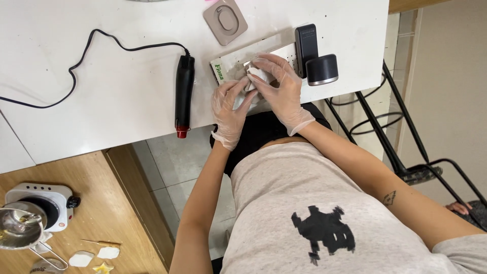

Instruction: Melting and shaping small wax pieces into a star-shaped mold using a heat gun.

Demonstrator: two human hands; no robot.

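While both gloved hands pinched a small white piece | left hand, right hand clamped on it | above white table | shaping unfinished.

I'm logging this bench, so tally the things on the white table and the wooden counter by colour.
Black: 3, heat tool, flat device, round cap
White: 4, box, wad in both gloved hands, hot plate, two white pieces
Taupe: 1, pad
Silver: 1, pan
Yellow: 1, star
Total: 10
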